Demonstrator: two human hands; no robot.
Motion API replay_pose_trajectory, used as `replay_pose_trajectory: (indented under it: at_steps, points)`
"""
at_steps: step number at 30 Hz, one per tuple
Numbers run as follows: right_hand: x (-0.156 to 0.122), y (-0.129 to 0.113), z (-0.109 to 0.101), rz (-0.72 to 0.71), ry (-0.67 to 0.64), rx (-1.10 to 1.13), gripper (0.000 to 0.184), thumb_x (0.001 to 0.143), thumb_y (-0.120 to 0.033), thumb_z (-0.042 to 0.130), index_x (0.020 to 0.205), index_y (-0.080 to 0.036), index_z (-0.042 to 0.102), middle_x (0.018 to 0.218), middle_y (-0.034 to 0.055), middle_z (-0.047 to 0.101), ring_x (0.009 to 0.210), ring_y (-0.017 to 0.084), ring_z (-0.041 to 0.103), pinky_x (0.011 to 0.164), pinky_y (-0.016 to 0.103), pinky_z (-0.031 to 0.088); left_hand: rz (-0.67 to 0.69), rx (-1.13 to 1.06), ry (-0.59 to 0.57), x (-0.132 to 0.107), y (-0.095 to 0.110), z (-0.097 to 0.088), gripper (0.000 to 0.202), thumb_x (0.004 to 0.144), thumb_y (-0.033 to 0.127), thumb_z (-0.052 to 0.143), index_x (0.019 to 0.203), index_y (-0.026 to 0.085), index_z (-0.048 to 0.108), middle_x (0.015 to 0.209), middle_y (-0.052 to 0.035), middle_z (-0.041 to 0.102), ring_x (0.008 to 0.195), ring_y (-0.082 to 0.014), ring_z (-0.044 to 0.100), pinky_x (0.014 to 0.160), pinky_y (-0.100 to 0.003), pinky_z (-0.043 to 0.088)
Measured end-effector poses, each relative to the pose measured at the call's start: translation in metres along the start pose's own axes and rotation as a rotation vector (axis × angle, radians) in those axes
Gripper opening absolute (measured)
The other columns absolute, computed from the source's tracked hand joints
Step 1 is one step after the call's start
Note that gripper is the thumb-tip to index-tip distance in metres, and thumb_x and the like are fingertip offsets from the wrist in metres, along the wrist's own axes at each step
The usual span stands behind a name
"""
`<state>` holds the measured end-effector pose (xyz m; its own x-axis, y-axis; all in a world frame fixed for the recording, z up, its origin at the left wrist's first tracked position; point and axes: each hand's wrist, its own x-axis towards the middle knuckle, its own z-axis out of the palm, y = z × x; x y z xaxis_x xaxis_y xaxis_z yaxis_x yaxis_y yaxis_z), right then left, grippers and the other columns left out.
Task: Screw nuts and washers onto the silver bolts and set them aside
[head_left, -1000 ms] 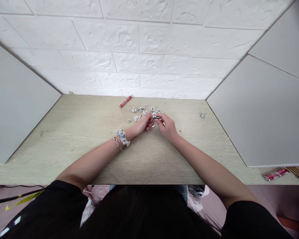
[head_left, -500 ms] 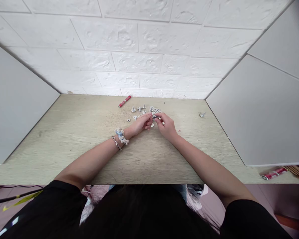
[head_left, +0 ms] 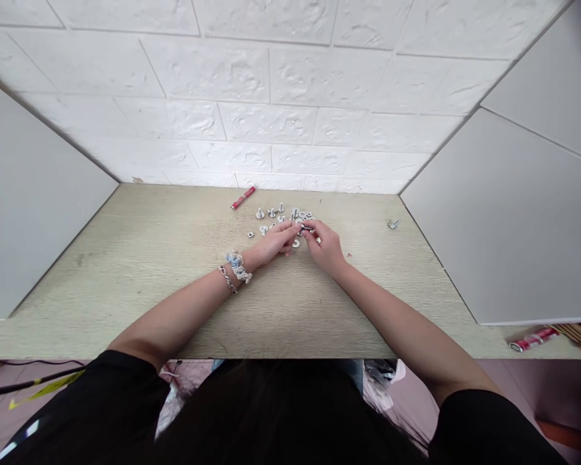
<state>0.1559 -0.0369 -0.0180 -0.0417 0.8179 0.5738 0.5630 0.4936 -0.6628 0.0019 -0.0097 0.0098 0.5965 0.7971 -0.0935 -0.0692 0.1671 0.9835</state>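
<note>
Metal bolt (head_left: pixel 307 228): one, held between the two hands over the counter (head_left: pixel 184 219). Right hand (head_left: pixel 325 247): nearly closed, the bolt pinched between thumb and fingers. Left hand (head_left: pixel 277 241): fingers curled, tips set at the bolt's left end; whether anything is gripped there cannot be told. Handling, as judged: light, rigid, not fragile, possibly slippery; best held by the shank. Loose bolts (head_left: pixel 260 214), washer (head_left: pixel 296 243), nut (head_left: pixel 250 235): laid directly on the counter. Red cylinder (head_left: pixel 243 197): beyond them; whether a container, undetermined.
</note>
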Motion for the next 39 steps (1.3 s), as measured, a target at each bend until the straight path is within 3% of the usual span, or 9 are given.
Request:
replay_pose_trajectory:
  at_steps: [7,12,18,27,39]
  points:
    - [-0.0005,-0.0016,0.0007,-0.005,-0.026,0.011,0.021,0.087,-0.031,0.047,0.098,-0.019,0.06,0.094,0.0064,0.068,0.073,0.016,0.062,0.063,0.03,0.05,-0.034,0.0,0.015,0.0021,-0.0004,-0.0013,0.047,0.088,0.058,0.039,0.064,0.02,0.029,0.051,0.0083,0.019,0.037,-0.0051,0.018,0.036,-0.019,0.032]
    - [-0.0009,-0.0005,0.0004,-0.02,-0.022,0.018,0.021,0.087,-0.03,0.047,0.1,-0.019,0.06,0.093,0.0061,0.068,0.073,0.016,0.062,0.063,0.029,0.05,-0.044,0.049,0.013,0.0003,0.0014,-0.0003,0.045,0.088,0.053,0.046,0.062,0.018,0.034,0.051,0.0069,0.025,0.039,-0.0049,0.022,0.038,-0.019,0.032]
    - [-0.0004,-0.0001,-0.0005,-0.003,0.013,-0.005,0.021,0.088,-0.032,0.047,0.1,-0.02,0.06,0.094,0.0059,0.068,0.074,0.017,0.062,0.066,0.031,0.051,0.01,-0.039,-0.001,0.0002,0.0002,-0.0002,0.028,0.084,0.04,0.056,0.074,0.018,0.041,0.055,0.0069,0.032,0.042,-0.0051,0.03,0.044,-0.018,0.037]
    - [-0.0014,0.0002,0.0007,-0.02,-0.01,-0.015,0.023,0.089,-0.034,0.045,0.1,-0.02,0.06,0.095,0.0063,0.068,0.075,0.017,0.062,0.067,0.031,0.051,-0.007,-0.052,-0.012,0.0029,-0.0038,-0.0003,0.043,0.087,0.052,0.047,0.064,0.017,0.039,0.053,0.0057,0.03,0.043,-0.0055,0.031,0.047,-0.02,0.037]
    - [-0.0002,0.0007,0.0002,0.02,-0.01,-0.013,0.022,0.088,-0.032,0.047,0.1,-0.02,0.06,0.096,0.006,0.068,0.073,0.017,0.061,0.068,0.032,0.051,0.038,-0.088,0.012,0.0059,-0.0071,-0.0022,0.029,0.083,0.041,0.057,0.076,0.016,0.044,0.059,0.0044,0.043,0.049,-0.0063,0.038,0.05,-0.019,0.036]
